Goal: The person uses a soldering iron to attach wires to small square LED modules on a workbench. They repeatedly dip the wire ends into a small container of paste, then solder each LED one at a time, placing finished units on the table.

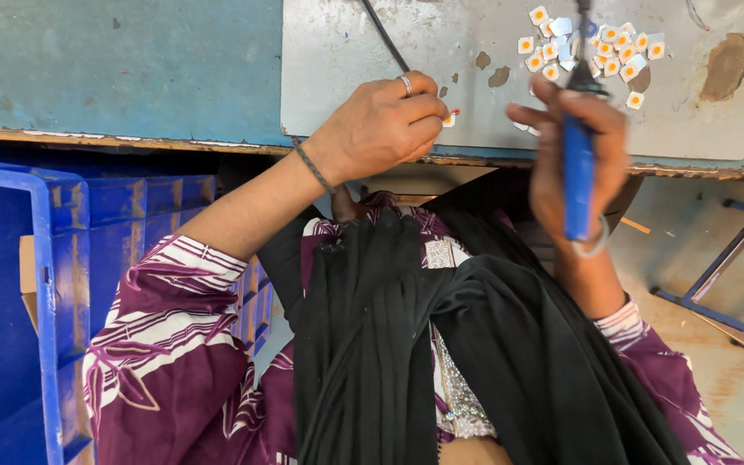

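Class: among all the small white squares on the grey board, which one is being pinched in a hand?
The small square at the left hand's fingertips, with red on it; the others lie loose near the blue-handled tool.

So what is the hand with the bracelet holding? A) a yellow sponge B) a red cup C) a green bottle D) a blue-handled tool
D: the right hand, with a bracelet at the wrist, is wrapped around a tool with a blue handle, its dark tip pointing toward the pile of small white and orange squares on the grey board.

Left hand (385, 125) pinching small white square piece (449, 120), right hand (572, 155) gripping blue-handled tool (577, 176), white squares pile (592, 50) on grey board (346, 52)
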